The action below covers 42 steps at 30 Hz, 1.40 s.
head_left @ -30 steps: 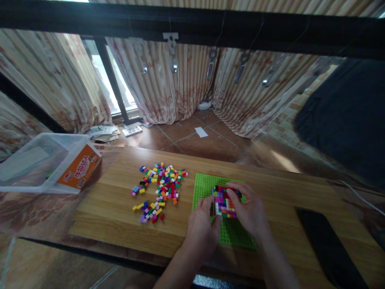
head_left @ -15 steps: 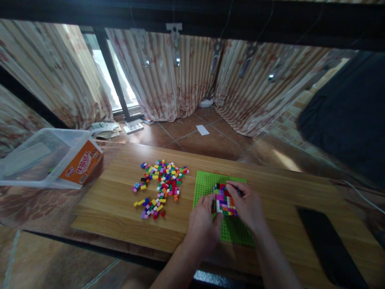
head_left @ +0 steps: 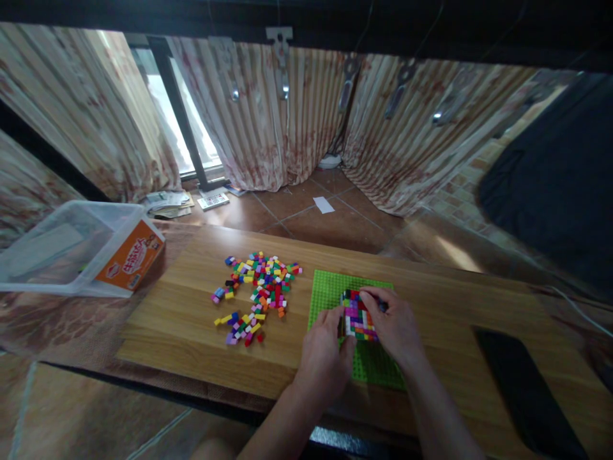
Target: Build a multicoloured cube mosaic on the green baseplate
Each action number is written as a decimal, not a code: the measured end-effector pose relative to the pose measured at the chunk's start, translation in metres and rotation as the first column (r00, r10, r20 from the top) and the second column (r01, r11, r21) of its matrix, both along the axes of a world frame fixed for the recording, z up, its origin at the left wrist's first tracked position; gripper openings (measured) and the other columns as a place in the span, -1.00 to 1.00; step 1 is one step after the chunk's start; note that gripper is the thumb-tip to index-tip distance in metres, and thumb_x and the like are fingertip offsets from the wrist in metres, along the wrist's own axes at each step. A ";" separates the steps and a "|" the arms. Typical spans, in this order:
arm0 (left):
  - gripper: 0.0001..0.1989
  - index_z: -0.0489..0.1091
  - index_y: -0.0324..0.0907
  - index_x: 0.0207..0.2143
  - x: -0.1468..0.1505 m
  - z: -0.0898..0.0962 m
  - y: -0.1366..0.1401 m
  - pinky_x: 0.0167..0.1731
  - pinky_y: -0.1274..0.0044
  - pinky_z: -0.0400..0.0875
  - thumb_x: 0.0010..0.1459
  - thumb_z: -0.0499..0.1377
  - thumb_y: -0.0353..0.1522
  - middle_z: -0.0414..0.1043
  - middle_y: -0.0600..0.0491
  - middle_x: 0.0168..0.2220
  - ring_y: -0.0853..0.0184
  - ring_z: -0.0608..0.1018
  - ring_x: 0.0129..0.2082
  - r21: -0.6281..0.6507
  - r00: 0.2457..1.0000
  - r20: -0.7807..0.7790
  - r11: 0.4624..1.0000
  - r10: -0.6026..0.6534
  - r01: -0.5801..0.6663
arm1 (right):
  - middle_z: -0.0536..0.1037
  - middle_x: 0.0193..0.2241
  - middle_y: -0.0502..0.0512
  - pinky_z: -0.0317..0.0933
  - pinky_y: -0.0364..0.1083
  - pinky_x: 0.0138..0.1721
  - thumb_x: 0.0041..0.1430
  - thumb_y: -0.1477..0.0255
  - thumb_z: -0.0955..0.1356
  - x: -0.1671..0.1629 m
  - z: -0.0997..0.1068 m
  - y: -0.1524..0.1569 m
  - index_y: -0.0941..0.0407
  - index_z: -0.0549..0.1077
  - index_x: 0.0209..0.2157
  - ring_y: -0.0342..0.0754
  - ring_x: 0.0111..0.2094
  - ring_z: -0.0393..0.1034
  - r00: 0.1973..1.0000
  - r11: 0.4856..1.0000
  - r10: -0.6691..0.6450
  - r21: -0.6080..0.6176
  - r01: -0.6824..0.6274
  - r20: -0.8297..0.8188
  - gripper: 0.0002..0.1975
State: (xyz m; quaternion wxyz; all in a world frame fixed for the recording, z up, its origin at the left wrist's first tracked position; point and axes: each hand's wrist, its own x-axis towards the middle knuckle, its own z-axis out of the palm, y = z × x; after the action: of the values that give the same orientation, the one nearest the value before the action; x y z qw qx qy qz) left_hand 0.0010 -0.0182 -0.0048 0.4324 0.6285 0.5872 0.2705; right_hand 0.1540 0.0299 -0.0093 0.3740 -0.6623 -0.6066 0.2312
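A many-coloured block of toy building bricks (head_left: 355, 317) stands on a green studded baseplate (head_left: 327, 285). My left hand (head_left: 325, 345) grips its left side, thumb at the near corner and fingers along the edge. From the right, my right hand (head_left: 393, 322) is closed on the block's far right part, its fingertips pressed on top. Whether a loose brick is under those fingertips I cannot make out. Part of the block's right side is hidden by the right hand. Left of the baseplate lies a spread pile of loose bricks (head_left: 261, 271) in many colours.
The wooden tabletop (head_left: 186, 319) carries a black flat object (head_left: 522, 390) at the right. A clear plastic bin (head_left: 86, 249) with an orange label sits at the left. Beyond are striped curtains (head_left: 311, 121), papers (head_left: 167, 203) on the tiled floor and a white cable (head_left: 579, 312).
The whole view has shifted slightly. Both hands keep their places on the brick block, and the loose pile looks the same.
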 end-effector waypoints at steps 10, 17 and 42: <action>-0.52 0.31 -0.16 0.13 -0.001 0.002 0.000 0.06 0.31 0.38 0.13 0.14 -0.43 0.43 -0.10 0.02 0.16 0.50 -0.01 0.009 1.000 0.014 1.000 -0.005 0.004 | 0.62 -0.24 0.16 0.30 0.06 -0.07 0.15 0.13 0.31 0.004 -0.003 0.001 0.10 0.61 -0.30 0.07 -0.19 0.49 0.998 1.000 0.003 -0.024 -0.004 -0.058 -0.63; -0.53 0.31 -0.16 0.12 -0.001 0.002 0.001 0.03 0.33 0.39 0.13 0.15 -0.43 0.45 -0.09 0.01 0.16 0.50 -0.02 0.020 1.000 0.009 1.000 -0.001 0.001 | 0.66 -0.32 0.16 0.35 0.03 -0.22 0.20 -0.05 0.21 0.005 -0.004 0.002 0.12 0.62 -0.25 0.12 -0.25 0.54 0.973 0.979 -0.111 -0.191 0.072 -0.201 -0.42; -0.73 0.47 -0.15 -0.13 -0.073 0.020 0.023 -0.08 0.43 0.40 0.12 0.13 -0.51 0.48 -0.04 -0.12 0.23 0.53 -0.14 0.177 0.898 -0.333 0.954 0.288 -0.241 | 0.63 -0.50 0.12 0.29 0.01 -0.42 0.05 -0.05 0.30 0.007 -0.004 0.001 0.06 0.65 -0.31 0.11 -0.46 0.50 0.989 0.964 -0.146 -0.223 0.147 0.021 -0.49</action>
State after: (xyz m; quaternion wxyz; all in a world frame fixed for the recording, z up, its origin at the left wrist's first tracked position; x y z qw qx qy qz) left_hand -0.0716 0.0044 0.0157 0.2359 0.6084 0.7165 0.2468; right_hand 0.1611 0.0308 -0.0131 0.3116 -0.7438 -0.5269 0.2683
